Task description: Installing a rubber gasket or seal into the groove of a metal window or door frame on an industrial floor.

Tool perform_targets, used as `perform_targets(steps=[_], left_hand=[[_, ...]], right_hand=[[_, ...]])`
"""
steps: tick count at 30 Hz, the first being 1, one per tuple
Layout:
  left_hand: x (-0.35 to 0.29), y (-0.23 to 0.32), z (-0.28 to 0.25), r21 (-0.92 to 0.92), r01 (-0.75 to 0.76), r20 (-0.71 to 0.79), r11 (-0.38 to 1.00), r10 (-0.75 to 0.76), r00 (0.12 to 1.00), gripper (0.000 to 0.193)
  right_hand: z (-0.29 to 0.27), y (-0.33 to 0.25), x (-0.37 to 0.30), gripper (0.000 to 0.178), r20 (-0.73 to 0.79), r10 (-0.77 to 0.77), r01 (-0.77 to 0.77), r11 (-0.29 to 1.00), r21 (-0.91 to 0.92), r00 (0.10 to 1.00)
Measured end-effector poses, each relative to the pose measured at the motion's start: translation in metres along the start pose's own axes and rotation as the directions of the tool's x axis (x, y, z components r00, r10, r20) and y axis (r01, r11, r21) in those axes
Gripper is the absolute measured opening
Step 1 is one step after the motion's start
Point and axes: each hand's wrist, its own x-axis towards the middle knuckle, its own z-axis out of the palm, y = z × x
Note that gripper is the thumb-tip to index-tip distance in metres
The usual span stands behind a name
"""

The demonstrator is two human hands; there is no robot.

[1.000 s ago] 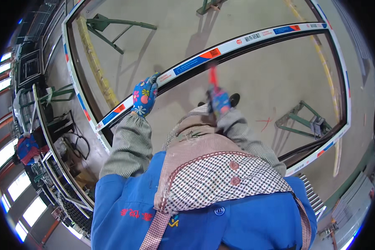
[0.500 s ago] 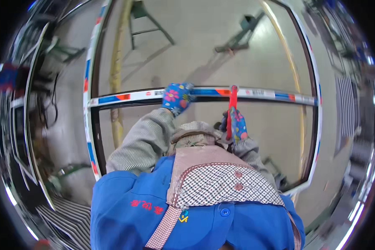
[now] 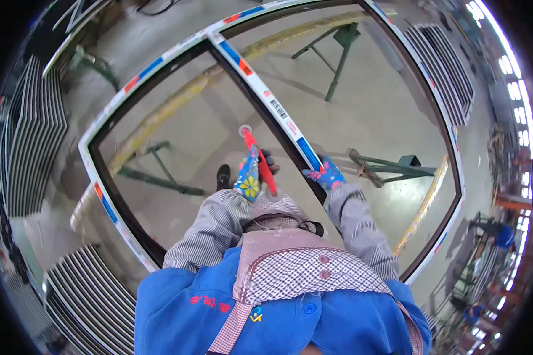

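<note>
At the lower middle of the frame sits the person's own chest in a blue jacket (image 3: 177, 313) with a checked apron (image 3: 302, 278) over it, two striped sleeves running up from it. The left hand (image 3: 249, 177), in a flowered glove, has its grip clenched round a red-handled tool (image 3: 260, 160); the tool's round pale head points up at mid frame, just beside the crossbar. The right hand (image 3: 326, 176), gloved the same, grasps the crossbar (image 3: 266, 97), a white bar with red and blue patches running from the upper middle down to the hand. One dark shoe (image 3: 222, 176) shows just left of the left hand, on the concrete floor (image 3: 367, 106).

The crossbar splits one large window frame (image 3: 109, 207) into two open bays; its white edge curves from the lower left round the top to the lower right, and bare floor shows through both bays. Under it stand three green trestles (image 3: 337, 53): one at the top, one at the left, one at the right. Two stacks of slatted profiles (image 3: 95, 296) lie at the left edge, a third at the upper right.
</note>
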Motion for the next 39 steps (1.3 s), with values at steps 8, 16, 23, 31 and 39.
perform_targets(steps=[8, 16, 23, 31, 39], left_hand=[[-0.001, -0.039, -0.059, -0.092, -0.042, -0.039, 0.995, 0.038, 0.999, 0.033], [0.011, -0.062, -0.04, 0.218, -0.031, -0.026, 0.975, 0.038, 0.999, 0.033], [-0.014, -0.084, -0.045, 0.534, 0.022, 0.167, 0.845, -0.131, 0.977, 0.035], [0.012, -0.077, -0.049, 0.656, -0.324, 0.234, 0.682, 0.224, 0.946, 0.038], [0.067, 0.01, -0.062, 0.747, -0.2, 0.187, 0.635, 0.088, 0.978, 0.05]], right_hand=[[-0.017, -0.019, -0.005, 0.076, 0.266, 0.029, -0.108, 0.952, 0.285, 0.964], [-0.023, -0.018, -0.068, 0.07, 0.23, 0.065, -0.075, 0.997, 0.035, 0.971], [0.026, -0.157, 0.007, 0.088, 0.042, -0.142, 0.147, 0.895, -0.422, 0.989], [0.053, -0.189, 0.098, 0.042, -0.069, -0.26, 0.252, 0.961, -0.112, 0.963], [0.062, -0.192, 0.092, 0.056, -0.115, -0.277, 0.231, 0.923, -0.307, 0.954]])
